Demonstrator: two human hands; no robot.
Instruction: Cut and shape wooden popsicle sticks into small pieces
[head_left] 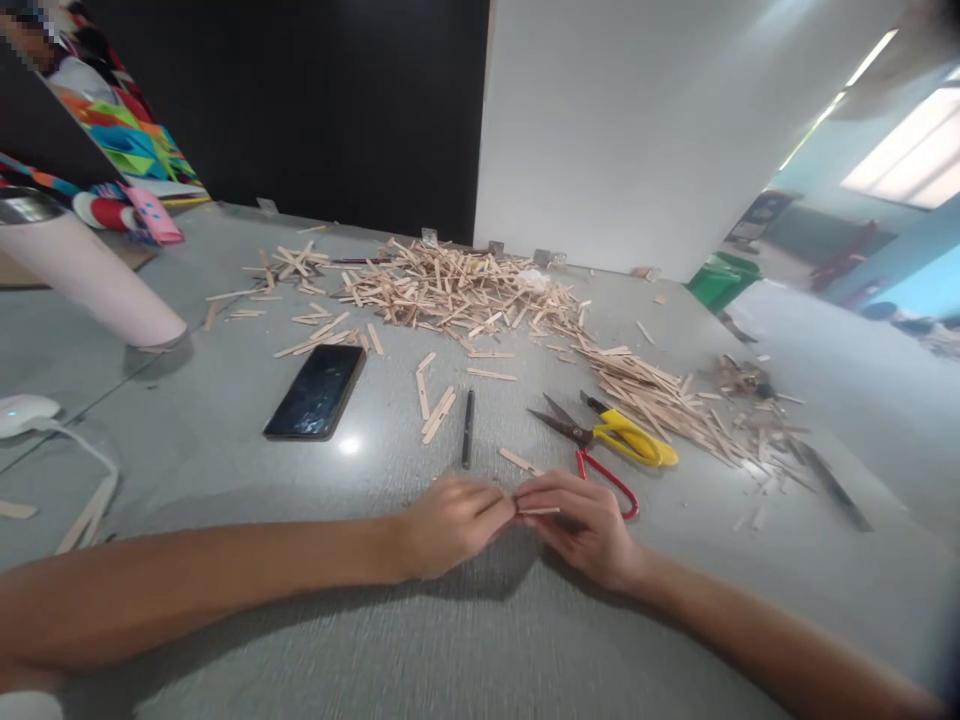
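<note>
Both hands meet low at the middle of the grey worktop [225,560]. The left hand [450,522] and the right hand [585,525] come together fingertip to fingertip, and between them they pinch a short flat wooden stick [541,511]. The left grip is narrow, fingers curled in on the stick's left end; the right grip is narrow too, thumb and fingers closed on the part that shows. The stick lies nearly level, just above the worktop, right in front of the person.

Just beyond the right hand lie scissors with a yellow handle [626,440], blades open and pointing left, and touching them a second pair with a thin red handle loop [609,480], partly hidden by the right hand. A black pen [467,428] lies just beyond the left hand, pointing away. Left of it a dark phone [316,391] lies flat, screen up.

A big heap of wooden sticks [457,285] lies loose near the far edge, in no container. A tidier bundle of sticks [660,400] stretches to the right of the scissors, with short offcuts [750,385] beyond it.

At the far left a white cylindrical tumbler [90,275] with a metal rim stands, tilted in this view; what it holds cannot be seen. A white device with a cable [26,412] sits at the left edge. A green bin [716,280] stands past the worktop, right of a white partition.
</note>
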